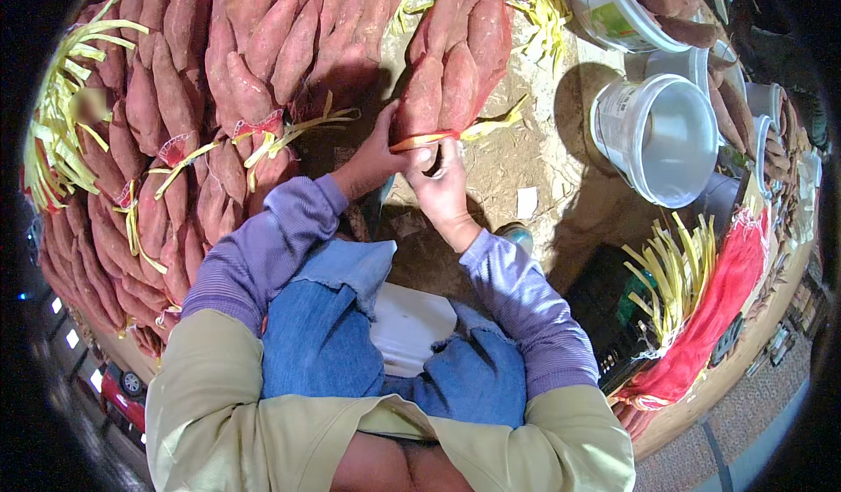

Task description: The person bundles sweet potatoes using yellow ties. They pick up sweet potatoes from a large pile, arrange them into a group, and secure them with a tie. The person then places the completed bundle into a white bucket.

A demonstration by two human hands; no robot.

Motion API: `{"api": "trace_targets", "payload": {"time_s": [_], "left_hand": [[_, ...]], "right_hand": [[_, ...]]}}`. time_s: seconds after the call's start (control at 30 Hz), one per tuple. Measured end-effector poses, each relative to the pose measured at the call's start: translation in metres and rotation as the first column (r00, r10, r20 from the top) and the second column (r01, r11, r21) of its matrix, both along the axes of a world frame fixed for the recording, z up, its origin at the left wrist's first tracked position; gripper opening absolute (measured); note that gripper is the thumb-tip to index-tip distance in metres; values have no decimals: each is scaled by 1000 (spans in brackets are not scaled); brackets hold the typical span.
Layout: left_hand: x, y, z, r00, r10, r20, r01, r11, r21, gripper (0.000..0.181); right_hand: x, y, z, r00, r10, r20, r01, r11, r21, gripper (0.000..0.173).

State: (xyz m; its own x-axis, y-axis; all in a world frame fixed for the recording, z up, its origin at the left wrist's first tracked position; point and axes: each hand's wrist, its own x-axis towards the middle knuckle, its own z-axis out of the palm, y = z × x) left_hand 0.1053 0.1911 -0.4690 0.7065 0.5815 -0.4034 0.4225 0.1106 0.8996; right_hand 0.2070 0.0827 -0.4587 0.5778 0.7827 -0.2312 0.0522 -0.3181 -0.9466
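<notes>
A red mesh bag of sweet potatoes lies on the dirt floor before me, its near rim edged with an orange band. My left hand grips this rim at its left side. Fingers and thumb of my right hand close on the same rim at its middle, beside the other thumb. A yellow tie strip sticks out to the right from the rim. Through the red mesh several long sweet potatoes show, packed side by side.
Filled mesh bags of sweet potatoes are piled at the left. An empty white bucket stands tilted at the right, with buckets of sweet potatoes beyond. Red mesh bags with yellow strips lie at the lower right, more at the top.
</notes>
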Motion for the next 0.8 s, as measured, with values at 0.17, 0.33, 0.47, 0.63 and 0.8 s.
{"api": "trace_targets", "payload": {"time_s": [0.17, 0.33, 0.47, 0.63, 0.8], "left_hand": [[10, 1, 7, 994, -50, 93, 52, 998, -22, 105], [16, 0, 6, 983, -19, 184, 29, 998, -54, 106], [20, 8, 5, 969, -118, 219, 93, 988, 121, 110], [21, 12, -7, 973, -165, 162, 123, 963, 242, 119], [15, 11, -15, 987, -159, 4, 155, 965, 210, 121]], "right_hand": [[12, -40, -8, 980, 20, 199, -25, 999, 24, 52], [26, -7, -30, 956, -200, 214, 224, 970, -94, 66], [42, 5, -25, 930, -157, 333, 187, 980, -59, 86], [54, 7, -9, 925, -7, 380, 89, 976, -199, 86], [61, 16, -5, 882, -64, 468, 124, 988, -97, 65]]}}
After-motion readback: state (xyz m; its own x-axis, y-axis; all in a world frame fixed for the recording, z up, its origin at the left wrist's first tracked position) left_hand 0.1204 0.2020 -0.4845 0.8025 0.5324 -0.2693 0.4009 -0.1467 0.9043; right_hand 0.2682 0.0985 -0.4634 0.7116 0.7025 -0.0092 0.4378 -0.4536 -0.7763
